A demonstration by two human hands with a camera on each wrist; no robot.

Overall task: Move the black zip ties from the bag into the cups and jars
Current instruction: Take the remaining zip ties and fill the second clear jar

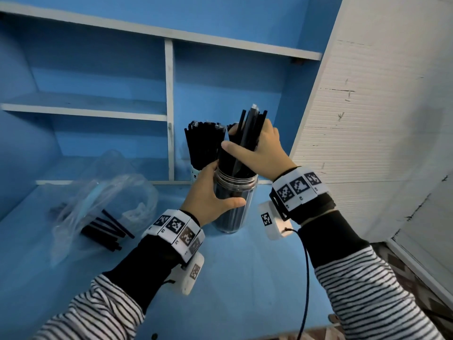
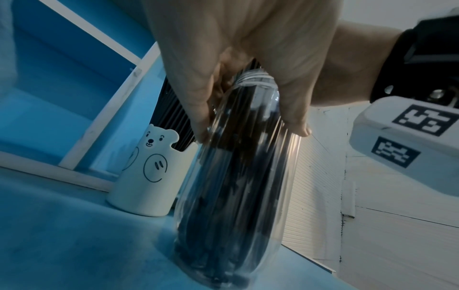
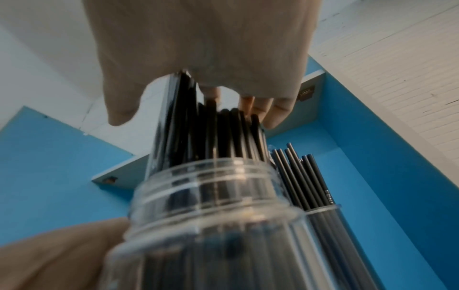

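Observation:
A clear plastic jar (image 1: pixel 235 207) stands on the blue desk, packed with black zip ties (image 1: pixel 247 133) that stick out of its mouth. My left hand (image 1: pixel 215 192) grips the jar's body, thumb in front and fingers behind. My right hand (image 1: pixel 250 143) is above the mouth, with thumb and fingers curled round the tops of the ties. In the left wrist view the jar (image 2: pixel 236 186) is dark with ties. In the right wrist view my fingers (image 3: pixel 275 111) lie behind the ties (image 3: pixel 211 135) above the jar's threaded neck (image 3: pixel 211 192). The clear bag (image 1: pixel 105 190) lies at the left with several ties (image 1: pixel 107 229) spilling from it.
A white bear cup (image 2: pixel 151 176) full of ties (image 1: pixel 203 143) stands just behind the jar on the left. Another clear container of ties (image 3: pixel 320 198) stands behind the jar on the right. Blue shelving (image 1: pixel 169 106) backs the desk. A white wall (image 1: pixel 367 119) stands at the right.

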